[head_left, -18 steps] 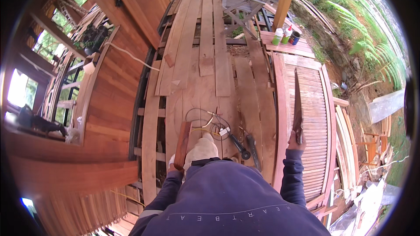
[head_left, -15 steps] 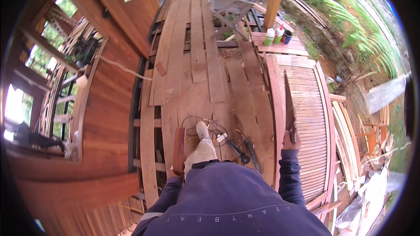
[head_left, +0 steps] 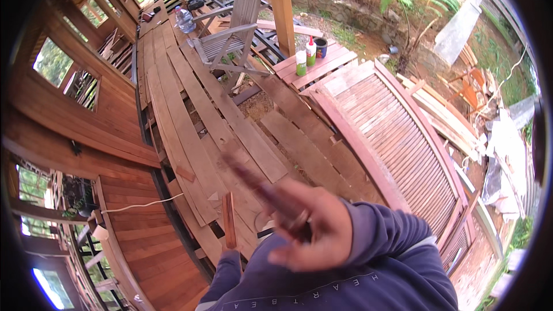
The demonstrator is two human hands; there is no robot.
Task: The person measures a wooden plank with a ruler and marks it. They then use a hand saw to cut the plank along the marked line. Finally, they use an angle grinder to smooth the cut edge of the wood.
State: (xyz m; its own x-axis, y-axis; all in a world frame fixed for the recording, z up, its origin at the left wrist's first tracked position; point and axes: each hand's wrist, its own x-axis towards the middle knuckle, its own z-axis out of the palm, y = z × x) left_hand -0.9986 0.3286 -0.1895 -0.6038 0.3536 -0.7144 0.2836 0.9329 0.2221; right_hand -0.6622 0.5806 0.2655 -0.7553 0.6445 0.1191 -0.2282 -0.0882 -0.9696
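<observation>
Low in the middle, my left hand (head_left: pixel 231 250) is closed around the lower end of a short reddish-brown wood block (head_left: pixel 228 219), which points away from me. My body partly hides that hand. Closer to the camera, my right hand (head_left: pixel 322 224) crosses in front of my chest, fingers wrapped around a long, tapering blade-like tool with a dark reddish-brown handle (head_left: pixel 288 219). The tool points up and left. Motion blurs its far end, so its exact kind is unclear. The tool and the block appear apart.
Loose planks with gaps form the floor (head_left: pixel 190 132). On the right lies a slatted wooden panel (head_left: pixel 391 121). Beyond it, two bottles (head_left: pixel 306 59) and a dark cup (head_left: pixel 320 49) stand on a small slatted surface. A folding wooden chair (head_left: pixel 230 40) stands near a post (head_left: pixel 280 11); a wooden wall (head_left: pixel 144 219) is left.
My right hand has swung from beside the slatted panel to in front of my chest, bringing the tool along. My view has turned right. The left hand still grips the wood block.
</observation>
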